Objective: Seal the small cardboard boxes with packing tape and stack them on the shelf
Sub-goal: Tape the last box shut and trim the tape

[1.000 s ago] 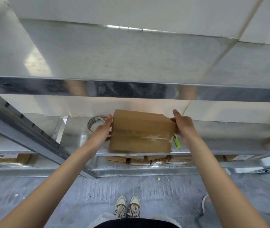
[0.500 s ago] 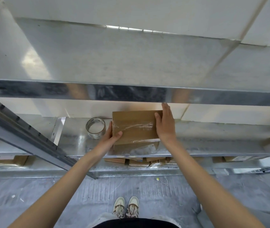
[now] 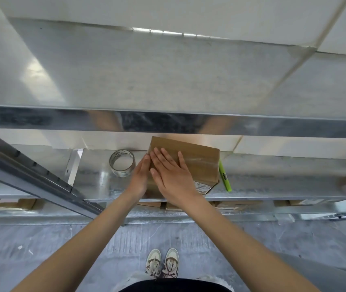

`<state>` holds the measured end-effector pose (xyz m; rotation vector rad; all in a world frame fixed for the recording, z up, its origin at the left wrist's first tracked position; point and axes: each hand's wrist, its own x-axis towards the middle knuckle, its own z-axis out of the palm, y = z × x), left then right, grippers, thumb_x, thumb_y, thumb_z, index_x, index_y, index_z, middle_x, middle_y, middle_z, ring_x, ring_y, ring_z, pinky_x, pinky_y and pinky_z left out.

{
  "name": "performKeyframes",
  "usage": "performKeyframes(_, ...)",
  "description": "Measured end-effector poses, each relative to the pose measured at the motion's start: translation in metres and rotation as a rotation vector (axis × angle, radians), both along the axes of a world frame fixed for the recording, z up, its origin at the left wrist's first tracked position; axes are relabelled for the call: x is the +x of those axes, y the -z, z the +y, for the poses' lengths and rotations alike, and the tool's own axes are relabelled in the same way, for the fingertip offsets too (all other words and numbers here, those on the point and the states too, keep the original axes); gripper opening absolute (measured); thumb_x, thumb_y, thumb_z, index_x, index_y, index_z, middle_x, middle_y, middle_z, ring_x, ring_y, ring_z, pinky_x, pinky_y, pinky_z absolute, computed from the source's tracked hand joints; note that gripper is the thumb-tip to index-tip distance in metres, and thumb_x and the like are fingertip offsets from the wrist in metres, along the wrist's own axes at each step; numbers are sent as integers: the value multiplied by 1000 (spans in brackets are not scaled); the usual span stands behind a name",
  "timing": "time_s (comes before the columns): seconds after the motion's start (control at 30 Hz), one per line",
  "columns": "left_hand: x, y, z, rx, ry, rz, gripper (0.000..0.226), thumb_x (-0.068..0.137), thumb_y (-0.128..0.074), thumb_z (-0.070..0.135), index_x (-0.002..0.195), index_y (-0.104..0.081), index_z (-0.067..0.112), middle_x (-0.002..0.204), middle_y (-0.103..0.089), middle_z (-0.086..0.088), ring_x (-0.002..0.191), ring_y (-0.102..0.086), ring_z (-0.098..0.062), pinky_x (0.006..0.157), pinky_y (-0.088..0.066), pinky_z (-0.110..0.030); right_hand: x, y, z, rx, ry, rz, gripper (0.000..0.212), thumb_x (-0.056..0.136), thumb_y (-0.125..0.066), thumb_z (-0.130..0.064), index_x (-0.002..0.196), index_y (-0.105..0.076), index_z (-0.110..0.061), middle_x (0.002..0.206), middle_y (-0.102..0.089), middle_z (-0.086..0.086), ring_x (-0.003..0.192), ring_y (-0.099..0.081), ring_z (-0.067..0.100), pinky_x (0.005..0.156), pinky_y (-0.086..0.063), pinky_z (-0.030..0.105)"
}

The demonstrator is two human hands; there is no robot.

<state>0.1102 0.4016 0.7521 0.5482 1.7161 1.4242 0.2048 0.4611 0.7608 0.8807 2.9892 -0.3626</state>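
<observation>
box (image 3: 197, 159) on the shelf (image 3: 273, 182) near its front edge, taped on top | right hand (image 3: 174, 173) flat on the tape, fingers straight; left hand (image 3: 139, 178) flat against its left side | roll (image 3: 122, 163) just left | sealing looks nearly done; stacking remains

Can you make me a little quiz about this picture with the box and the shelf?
1. True or false: the right hand lies flat on the cardboard box.
2. What lies right of the box: A a green marker, B scissors, C a cup?
3. Fill in: the tape roll stands to the ___ of the box.

Key: 1 true. 2 A. 3 left, near the left hand, which touches the box's side.
</observation>
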Motion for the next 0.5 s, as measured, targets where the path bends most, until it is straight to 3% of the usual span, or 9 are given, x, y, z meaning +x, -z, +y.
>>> performKeyframes(0.1, 1, -1, 1, -29, -12, 28, 33, 104, -25, 29, 125, -50, 22, 112, -56, 11, 100, -54, -3, 69, -37, 5, 16, -1, 9, 7, 41, 10, 67, 92, 5, -50, 152, -11, -25, 159, -6, -12, 143, 7, 0, 117, 13, 39)
performKeyframes(0.2, 1, -1, 3, -46, -6, 7, 35, 103, -26, 34, 123, -51, 21, 111, -58, 6, 91, -53, 6, 62, -38, 4, 45, -1, 22, 23, 84, 1, 70, 90, 9, -50, 152, -13, -26, 158, -7, -14, 138, 11, -4, 116, 14, 38)
performKeyframes(0.37, 2, -1, 2, -68, -19, 8, 40, 103, -25, 37, 131, -48, 20, 114, -54, 6, 92, -52, -2, 65, -39, -2, 92, 4, 38, 153, 199, 19, 61, 97, -8, -45, 147, -32, -19, 153, -27, -6, 141, -9, 4, 117, 4, 39)
performKeyframes(0.5, 3, -3, 3, -72, -18, 10, 41, 103, -24, 38, 132, -47, 20, 116, -54, 7, 93, -51, -1, 69, -38, -4, 114, 7, 43, 54, 247, -35, 72, 89, 7, -53, 151, -11, -22, 156, -1, -11, 146, 4, 8, 116, 12, 33)
